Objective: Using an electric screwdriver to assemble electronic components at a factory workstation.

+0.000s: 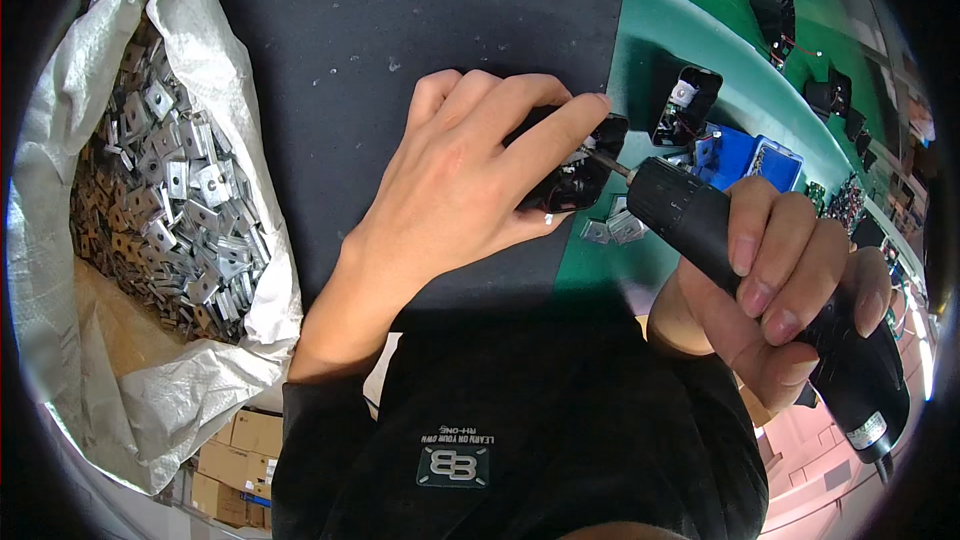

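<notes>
Black shirt cloth (600, 420) fills the nearest part of the view. Just beyond it, to the right, the right hand (790, 280) is wrapped around a thick black cylindrical power screwdriver (690, 215), whose slim metal bit (617, 168) points left into an open black plastic housing (575, 185). That housing sits in the grasp of the left hand (465, 175), fingers over its top and thumb below, near the right edge of a dark grey work mat (330, 40) (whether it rests there or is lifted, I cannot tell).

The step in hand looks like screw work inside the housing; the tip's exact seat is too small to make out. The next move probably calls for a firm left hold and a bit kept in line with the fastener.

Left of the mat, a white woven sack (205, 35) gapes over many silvery square metal plates with holes (175, 180). Right of it, a few loose metal pieces (625, 225) lie on the green tabletop (640, 70). Farther out are a blue plastic tray (733, 158) and another open black housing (690, 118).
</notes>
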`<state>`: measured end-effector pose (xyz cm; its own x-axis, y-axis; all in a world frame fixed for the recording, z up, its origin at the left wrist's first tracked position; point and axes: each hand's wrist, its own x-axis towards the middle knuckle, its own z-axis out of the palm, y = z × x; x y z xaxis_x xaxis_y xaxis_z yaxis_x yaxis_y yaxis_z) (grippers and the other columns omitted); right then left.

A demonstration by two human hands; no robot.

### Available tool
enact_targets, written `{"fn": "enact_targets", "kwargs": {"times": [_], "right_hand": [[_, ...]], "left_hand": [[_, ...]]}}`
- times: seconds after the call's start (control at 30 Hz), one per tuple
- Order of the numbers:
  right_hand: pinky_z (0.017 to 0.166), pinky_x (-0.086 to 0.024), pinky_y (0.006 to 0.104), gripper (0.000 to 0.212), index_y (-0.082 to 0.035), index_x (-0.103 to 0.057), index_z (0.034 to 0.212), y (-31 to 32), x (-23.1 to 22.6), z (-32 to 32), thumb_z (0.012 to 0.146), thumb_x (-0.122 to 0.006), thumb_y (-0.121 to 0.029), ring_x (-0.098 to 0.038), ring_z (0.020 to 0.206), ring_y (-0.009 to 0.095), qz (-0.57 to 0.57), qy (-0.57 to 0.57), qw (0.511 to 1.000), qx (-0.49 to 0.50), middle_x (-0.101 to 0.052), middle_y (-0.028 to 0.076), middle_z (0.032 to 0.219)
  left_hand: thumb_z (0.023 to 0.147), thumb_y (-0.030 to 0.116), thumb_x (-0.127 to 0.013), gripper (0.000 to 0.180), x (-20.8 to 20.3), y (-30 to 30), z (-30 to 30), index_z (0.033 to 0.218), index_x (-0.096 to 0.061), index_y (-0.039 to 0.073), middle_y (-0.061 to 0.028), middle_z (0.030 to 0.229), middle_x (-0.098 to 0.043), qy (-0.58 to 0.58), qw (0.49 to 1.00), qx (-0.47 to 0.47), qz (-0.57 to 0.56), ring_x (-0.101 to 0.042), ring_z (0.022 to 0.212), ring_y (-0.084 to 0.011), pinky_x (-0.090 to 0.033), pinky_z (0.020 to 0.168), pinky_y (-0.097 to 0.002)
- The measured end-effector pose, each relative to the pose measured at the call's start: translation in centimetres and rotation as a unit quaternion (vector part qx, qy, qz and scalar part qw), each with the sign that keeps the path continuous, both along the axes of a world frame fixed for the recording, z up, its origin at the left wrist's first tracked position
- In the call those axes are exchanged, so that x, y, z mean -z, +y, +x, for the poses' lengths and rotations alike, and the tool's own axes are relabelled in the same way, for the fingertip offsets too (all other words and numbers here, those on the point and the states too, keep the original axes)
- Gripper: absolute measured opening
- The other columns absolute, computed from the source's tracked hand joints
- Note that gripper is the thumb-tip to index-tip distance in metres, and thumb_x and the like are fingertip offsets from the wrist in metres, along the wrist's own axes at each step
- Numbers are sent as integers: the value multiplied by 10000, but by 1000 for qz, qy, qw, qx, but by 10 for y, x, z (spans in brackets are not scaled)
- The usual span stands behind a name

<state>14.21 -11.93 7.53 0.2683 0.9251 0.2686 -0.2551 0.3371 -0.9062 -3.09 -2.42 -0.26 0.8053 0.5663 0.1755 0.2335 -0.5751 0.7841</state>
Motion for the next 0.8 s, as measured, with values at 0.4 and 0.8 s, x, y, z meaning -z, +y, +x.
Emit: {"fn": "enact_targets", "kwargs": {"times": [0.4, 0.8], "right_hand": [[613, -438, 230, 304, -200, -494, 983, 20, 12, 3, 779, -720, -192, -528, 624, 83, 100, -118, 981, -113, -574, -48, 736], [608, -482, 194, 478, -220, -538, 1166, 2, -8, 12, 751, -773, -185, -560, 597, 46, 189, -14, 980, -64, -596, -80, 674]], "left_hand": [[520, 243, -800, 717, -1, 3, -5, 1196, -591, 132, -42, 1075, -575, 14, 1000, 12, 6, -531, 884, -217, -358, 817, -361], [505, 189, -822, 734, -6, 0, 0, 1180, -555, 86, -82, 1117, -580, 24, 999, 13, 27, -553, 979, -270, -367, 861, -368]]}}
